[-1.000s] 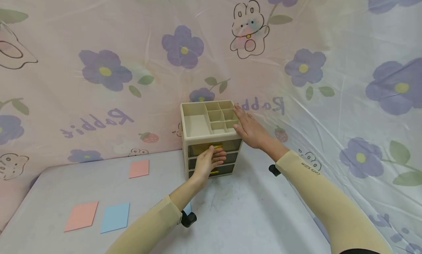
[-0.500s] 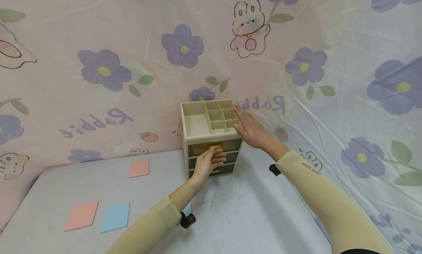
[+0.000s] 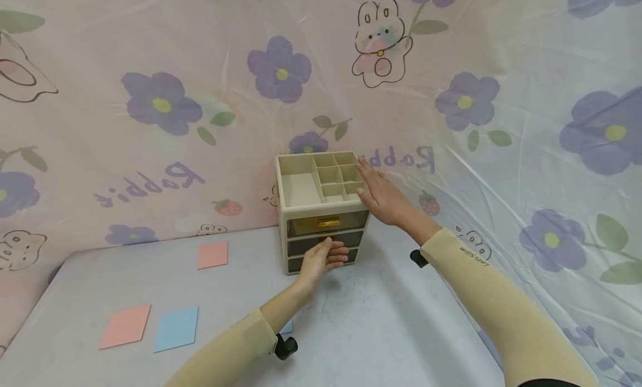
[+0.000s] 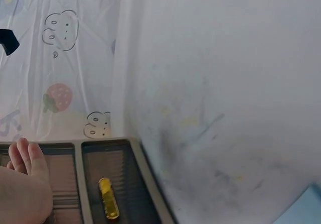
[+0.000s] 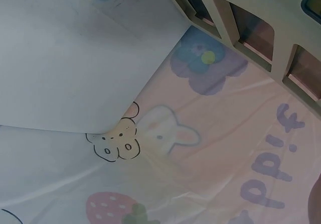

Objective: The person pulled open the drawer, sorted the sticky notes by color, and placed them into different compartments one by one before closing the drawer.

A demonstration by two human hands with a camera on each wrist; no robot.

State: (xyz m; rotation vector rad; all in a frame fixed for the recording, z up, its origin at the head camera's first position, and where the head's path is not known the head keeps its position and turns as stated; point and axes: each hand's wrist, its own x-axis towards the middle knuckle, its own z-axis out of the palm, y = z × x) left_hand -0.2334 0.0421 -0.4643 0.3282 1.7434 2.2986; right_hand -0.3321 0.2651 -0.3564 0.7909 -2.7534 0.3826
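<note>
A cream desktop drawer organizer (image 3: 301, 209) stands at the back of the table, with a divided open top and three dark see-through drawer fronts. All three drawers look closed. My left hand (image 3: 321, 261) is at the middle drawer's front, fingers fairly straight; the hand hides that drawer's handle, so contact with it cannot be told. Above the hand, the top drawer's gold handle (image 3: 329, 222) shows. In the left wrist view, another gold handle (image 4: 109, 199) sits on the bottom drawer. My right hand (image 3: 383, 197) rests with straight fingers against the organizer's right side.
Flat pink cards (image 3: 213, 255) and a blue card (image 3: 176, 329) lie on the white table (image 3: 241, 298) at the left. Another blue card (image 3: 287, 327) is partly hidden by my left forearm. A printed curtain (image 3: 210, 125) hangs close behind and to the right.
My left hand has moved down from the top drawer's handle to the middle drawer's front, uncovering the top handle. My right hand and the organizer stay where they were.
</note>
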